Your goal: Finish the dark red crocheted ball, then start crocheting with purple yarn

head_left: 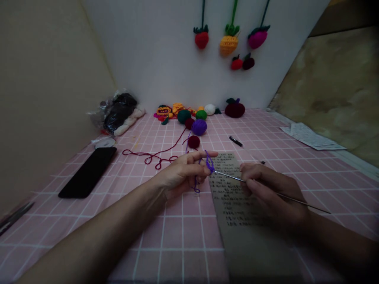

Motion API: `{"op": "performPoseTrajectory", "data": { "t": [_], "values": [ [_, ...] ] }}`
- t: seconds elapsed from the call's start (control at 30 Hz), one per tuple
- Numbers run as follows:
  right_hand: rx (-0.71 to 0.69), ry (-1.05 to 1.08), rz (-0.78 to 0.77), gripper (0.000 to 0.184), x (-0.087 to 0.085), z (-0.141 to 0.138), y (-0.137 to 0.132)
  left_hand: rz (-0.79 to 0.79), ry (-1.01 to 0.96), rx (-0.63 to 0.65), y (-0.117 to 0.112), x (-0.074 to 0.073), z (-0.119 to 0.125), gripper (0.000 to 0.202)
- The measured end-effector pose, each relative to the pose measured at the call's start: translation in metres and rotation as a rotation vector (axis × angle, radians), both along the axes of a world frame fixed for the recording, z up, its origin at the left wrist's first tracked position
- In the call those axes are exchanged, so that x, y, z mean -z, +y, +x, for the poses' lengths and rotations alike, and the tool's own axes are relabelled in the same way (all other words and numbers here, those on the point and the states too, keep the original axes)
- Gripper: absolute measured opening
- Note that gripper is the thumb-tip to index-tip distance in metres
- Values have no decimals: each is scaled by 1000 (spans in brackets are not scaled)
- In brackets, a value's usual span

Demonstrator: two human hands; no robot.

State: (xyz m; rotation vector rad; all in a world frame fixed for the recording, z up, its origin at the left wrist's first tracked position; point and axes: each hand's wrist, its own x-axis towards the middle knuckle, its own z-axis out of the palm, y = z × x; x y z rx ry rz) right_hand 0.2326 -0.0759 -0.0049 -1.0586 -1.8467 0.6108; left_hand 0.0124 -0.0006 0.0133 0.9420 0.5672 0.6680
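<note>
My left hand [189, 171] pinches a small piece of purple crochet work [211, 167] between thumb and fingers, its index finger stretched out with purple yarn over it. A short purple tail hangs below that hand. In my right hand [271, 189] is a thin metal crochet hook [229, 176], held like a pen, its tip at the purple stitches. The hook's rear end sticks out to the right. Behind the hands lies the purple yarn ball [199, 127], a strand running from it toward my left hand. Under both hands is a cardboard sheet with handwriting [233, 221].
A black phone [88, 172] lies at left, near a plastic bag of dark stuff [120, 112]. Dark red yarn [148, 154] trails behind my left hand. Several yarn balls and crochet pieces line the back. A pen [236, 141] and papers [310, 136] lie right; crocheted fruits [228, 45] hang above.
</note>
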Motion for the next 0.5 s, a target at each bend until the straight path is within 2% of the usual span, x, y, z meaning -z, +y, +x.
{"op": "performPoseTrajectory", "data": {
  "t": [0.13,0.33,0.5],
  "values": [
    [-9,-48,-133,21,1,-2,1,-6,9,38,-3,4,3,53],
    [43,-2,-100,21,2,-4,4,-36,3,23,-8,5,8,55],
    [59,-29,-107,22,2,-4,5,19,11,-33,-12,7,11,63]
  ]
}}
